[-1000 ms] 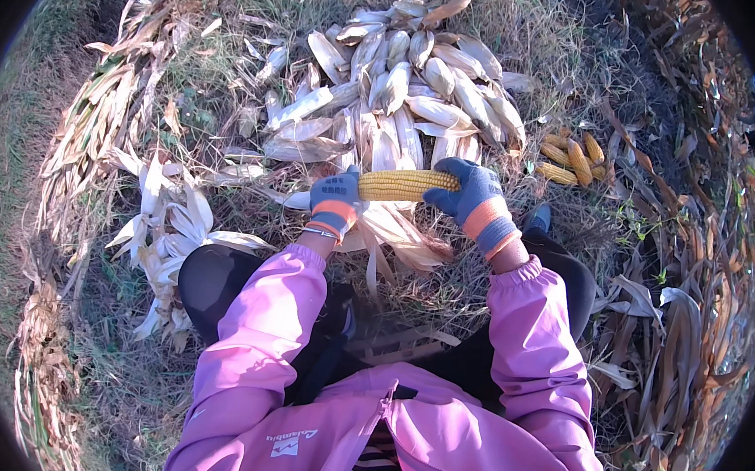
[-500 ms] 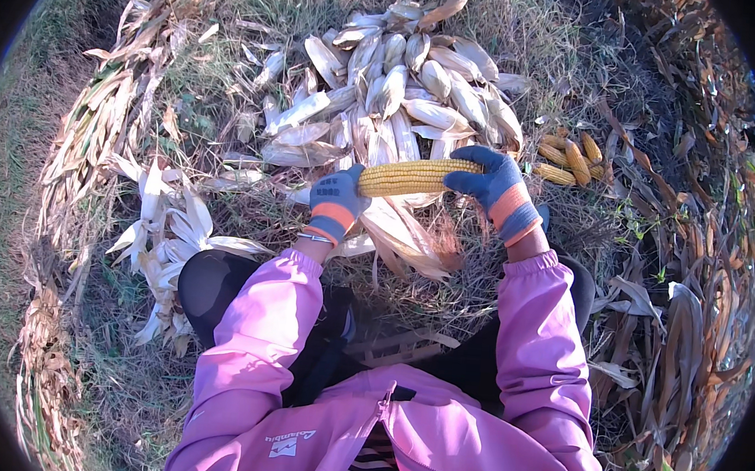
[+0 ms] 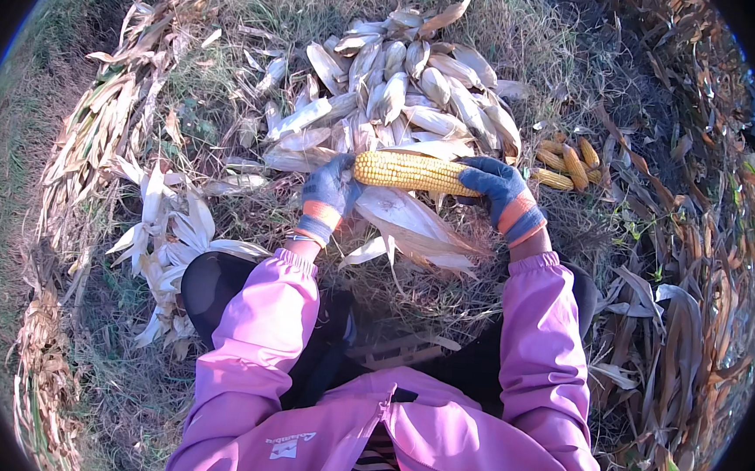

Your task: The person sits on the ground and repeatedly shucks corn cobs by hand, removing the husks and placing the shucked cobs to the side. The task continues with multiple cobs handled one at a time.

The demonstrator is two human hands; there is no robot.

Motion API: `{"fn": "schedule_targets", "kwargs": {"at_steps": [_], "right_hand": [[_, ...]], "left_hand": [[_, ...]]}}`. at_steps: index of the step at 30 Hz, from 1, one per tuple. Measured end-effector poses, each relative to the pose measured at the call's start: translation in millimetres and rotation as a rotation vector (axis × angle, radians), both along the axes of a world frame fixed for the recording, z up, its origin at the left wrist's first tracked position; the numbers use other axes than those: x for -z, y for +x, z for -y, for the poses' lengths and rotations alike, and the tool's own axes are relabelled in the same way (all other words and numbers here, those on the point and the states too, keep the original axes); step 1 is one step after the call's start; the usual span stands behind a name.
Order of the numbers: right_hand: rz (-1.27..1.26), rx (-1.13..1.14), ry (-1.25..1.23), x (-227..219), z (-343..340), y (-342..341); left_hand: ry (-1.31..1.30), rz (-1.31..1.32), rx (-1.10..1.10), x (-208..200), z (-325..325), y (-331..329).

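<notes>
Between 2 gloved hands (image 3: 329, 188) (image 3: 498, 191), yellow corncob (image 3: 415, 172)

Farm field: dry cornstalks (image 3: 686, 336), grass (image 3: 13, 192)

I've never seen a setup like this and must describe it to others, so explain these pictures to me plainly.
There is no machine: these are a person's gloved hands, seen from above by a wide fisheye camera on the head, hence the dark curved rim. The right hand grips one end of a yellow corn cob; the left hand is at the other, its grip partly hidden. Pale loose husks show just below. On the grass are a heap of husk-covered ears ahead and bare yellow cobs to the right.
</notes>
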State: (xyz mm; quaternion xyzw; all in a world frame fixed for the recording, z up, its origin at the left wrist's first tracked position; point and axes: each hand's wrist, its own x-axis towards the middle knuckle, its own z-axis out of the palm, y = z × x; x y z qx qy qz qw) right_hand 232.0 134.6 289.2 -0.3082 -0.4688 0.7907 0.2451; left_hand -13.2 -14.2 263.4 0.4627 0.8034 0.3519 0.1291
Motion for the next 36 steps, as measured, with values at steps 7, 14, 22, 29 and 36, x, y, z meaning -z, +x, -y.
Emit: {"fn": "schedule_targets", "kwargs": {"at_steps": [7,14,22,29,36], "right_hand": [[-0.040,-0.003,0.004,10.1,9.3,-10.1],[-0.339,0.349,-0.313,41.9,-23.6,0.2],[-0.707,0.930,-0.366,46.8,-70.7,26.4],[-0.283,0.633,-0.387,47.6,-19.4,-5.7],[-0.298,0.252,-0.369,40.2,-1.2,-27.5]], "left_hand": [[0.402,0.386,-0.003,47.4,6.9,-41.8],[0.478,0.843,-0.283,16.0,-1.7,-35.1],[0.548,0.633,-0.326,8.7,3.8,-74.2],[0.827,0.682,-0.313,9.5,19.6,-122.1],[0.590,0.007,-0.484,1.6,86.0,-236.6]]}}
